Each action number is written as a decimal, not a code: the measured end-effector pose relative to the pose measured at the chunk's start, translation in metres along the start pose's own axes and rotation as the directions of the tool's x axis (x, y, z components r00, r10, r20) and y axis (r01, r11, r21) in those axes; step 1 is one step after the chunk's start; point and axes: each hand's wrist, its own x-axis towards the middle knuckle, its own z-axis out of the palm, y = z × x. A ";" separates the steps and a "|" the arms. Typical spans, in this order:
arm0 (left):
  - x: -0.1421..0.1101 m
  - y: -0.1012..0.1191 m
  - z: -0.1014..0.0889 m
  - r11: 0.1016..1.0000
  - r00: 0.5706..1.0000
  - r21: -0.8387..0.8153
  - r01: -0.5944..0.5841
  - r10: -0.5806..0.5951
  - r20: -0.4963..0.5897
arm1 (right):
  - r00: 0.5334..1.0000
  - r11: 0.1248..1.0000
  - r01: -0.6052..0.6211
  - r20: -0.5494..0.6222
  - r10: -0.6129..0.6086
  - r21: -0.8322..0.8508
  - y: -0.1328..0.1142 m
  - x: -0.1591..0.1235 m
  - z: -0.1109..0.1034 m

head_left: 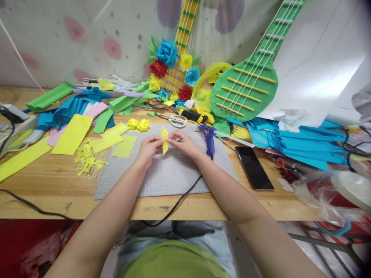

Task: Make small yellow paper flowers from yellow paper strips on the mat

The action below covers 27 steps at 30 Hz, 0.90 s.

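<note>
Between my two hands, above the grey cutting mat [174,173], stands a small folded piece of yellow crepe paper [165,135]. My left hand [150,148] pinches it from the left, and the fingers of my right hand [182,142] close on its other side. Just beyond my left hand sit yellow paper flowers [139,125]. Flat yellow paper rectangles [125,146] lie left of that hand, with a heap of yellow scraps [88,158] farther left. White-handled scissors [177,121] rest past my fingertips. A blue glue gun [208,139] lies to the right of my right hand.
A green paper-covered lute shape [243,90] and a yellow stringed one [176,73] with paper flowers lean at the back. A black phone [254,168] lies at right, near blue paper [292,143]. A black cord [182,199] crosses the mat's front edge.
</note>
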 end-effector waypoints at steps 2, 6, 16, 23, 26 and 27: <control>-0.001 0.001 0.000 1.000 1.000 0.000 0.007 -0.007 0.000 | 1.000 1.000 -0.001 -0.001 0.001 -0.009 0.000 0.000 0.000; -0.001 0.001 0.000 1.000 1.000 0.000 0.009 -0.009 0.019 | 1.000 1.000 -0.013 -0.009 0.013 -0.021 0.001 0.001 0.000; -0.005 0.002 0.002 0.997 0.999 0.072 -0.039 0.037 0.031 | 0.998 0.997 -0.059 -0.041 0.056 -0.051 -0.001 0.001 0.002; 0.000 -0.002 0.000 0.997 0.999 0.073 -0.021 0.019 0.032 | 0.987 0.998 -0.051 0.155 0.044 0.043 -0.002 0.000 -0.007; 0.002 -0.004 0.000 0.994 0.999 0.108 -0.033 0.029 0.042 | 0.964 0.993 -0.071 0.262 0.043 0.096 -0.004 -0.001 -0.013; 0.002 -0.004 0.000 0.993 0.999 0.116 -0.037 0.032 0.043 | 0.958 0.992 -0.077 0.283 0.046 0.101 -0.005 -0.001 -0.015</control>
